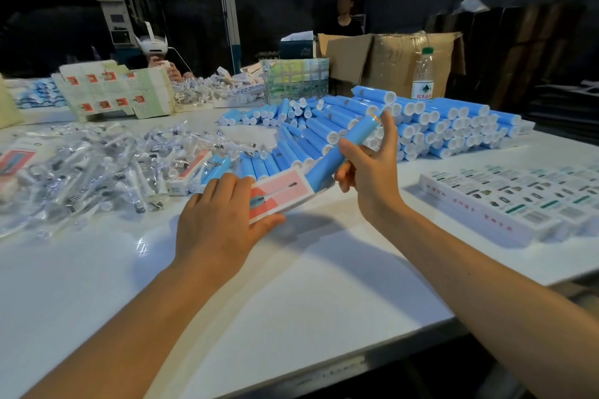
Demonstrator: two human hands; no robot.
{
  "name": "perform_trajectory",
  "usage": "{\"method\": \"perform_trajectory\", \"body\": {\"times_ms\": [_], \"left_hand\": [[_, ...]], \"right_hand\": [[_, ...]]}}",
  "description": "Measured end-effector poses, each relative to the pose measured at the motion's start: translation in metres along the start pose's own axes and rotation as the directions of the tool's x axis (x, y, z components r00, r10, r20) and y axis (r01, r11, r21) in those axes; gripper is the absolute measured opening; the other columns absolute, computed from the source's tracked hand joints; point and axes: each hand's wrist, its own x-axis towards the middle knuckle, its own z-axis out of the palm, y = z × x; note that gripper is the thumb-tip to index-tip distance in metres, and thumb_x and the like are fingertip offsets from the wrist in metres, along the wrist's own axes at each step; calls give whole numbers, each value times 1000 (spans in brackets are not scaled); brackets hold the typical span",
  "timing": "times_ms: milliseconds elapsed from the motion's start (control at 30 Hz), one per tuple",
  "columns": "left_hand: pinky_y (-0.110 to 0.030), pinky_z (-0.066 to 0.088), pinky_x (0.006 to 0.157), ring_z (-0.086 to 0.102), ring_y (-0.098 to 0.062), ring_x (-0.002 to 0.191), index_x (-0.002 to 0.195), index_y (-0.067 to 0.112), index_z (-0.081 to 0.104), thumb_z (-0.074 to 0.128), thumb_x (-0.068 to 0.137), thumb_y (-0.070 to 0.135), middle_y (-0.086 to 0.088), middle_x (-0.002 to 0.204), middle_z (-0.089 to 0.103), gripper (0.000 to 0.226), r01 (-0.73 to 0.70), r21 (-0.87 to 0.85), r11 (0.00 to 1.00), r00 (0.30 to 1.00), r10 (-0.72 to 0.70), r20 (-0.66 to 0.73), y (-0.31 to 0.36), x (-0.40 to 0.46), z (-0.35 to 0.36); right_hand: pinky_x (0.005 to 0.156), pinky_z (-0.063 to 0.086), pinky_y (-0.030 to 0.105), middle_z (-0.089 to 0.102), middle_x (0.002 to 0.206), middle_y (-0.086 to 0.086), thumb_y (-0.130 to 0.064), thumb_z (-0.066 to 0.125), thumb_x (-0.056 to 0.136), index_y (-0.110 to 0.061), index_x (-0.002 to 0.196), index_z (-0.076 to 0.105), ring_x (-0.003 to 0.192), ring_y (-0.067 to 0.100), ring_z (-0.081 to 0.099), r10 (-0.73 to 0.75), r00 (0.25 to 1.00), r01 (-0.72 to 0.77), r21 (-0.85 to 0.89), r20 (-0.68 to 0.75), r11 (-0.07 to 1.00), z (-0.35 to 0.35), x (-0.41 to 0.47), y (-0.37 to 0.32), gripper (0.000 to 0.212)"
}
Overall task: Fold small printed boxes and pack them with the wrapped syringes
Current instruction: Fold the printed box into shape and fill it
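Note:
My left hand grips the near end of a small printed box, white with a pink panel, held just above the white table. My right hand holds a blue tube slanted up to the right, fingertips at its orange-ringed top end. The tube's lower end sits at the box's far open end; whether it is inside I cannot tell. A heap of clear-wrapped syringes lies to the left.
A big stack of blue tubes fills the middle right. Rows of packed boxes lie at right. Flat printed box sheets, a water bottle and cardboard cartons stand behind. A person sits opposite; another person stands farther back.

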Motion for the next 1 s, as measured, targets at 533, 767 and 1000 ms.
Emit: {"method": "perform_trajectory", "body": {"times_ms": [533,767,1000], "left_hand": [[-36,40,75,51,-25,103,119,16,54,20,72,75,-3,110,54,83,79,-26,997,997,-79,-4,-5,0,5],[-30,32,71,47,-20,105,125,20,48,10,67,78,1,114,49,90,99,14,995,995,-99,27,-9,1,8],[-29,33,80,42,-17,110,122,24,43,19,73,78,5,116,43,76,73,105,992,978,-92,188,-6,2,7]], "right_hand": [[43,38,22,64,69,-4,-7,58,88,-27,108,60,56,11,50,55,995,-34,-246,79,969,4,-9,-2,28],[76,39,25,54,101,-9,-24,52,95,-30,69,69,93,2,53,-54,982,136,-482,179,866,14,-20,8,32],[86,44,39,62,101,1,-17,53,91,-24,67,68,93,11,56,-39,999,48,-476,30,878,8,-9,4,29]]}}
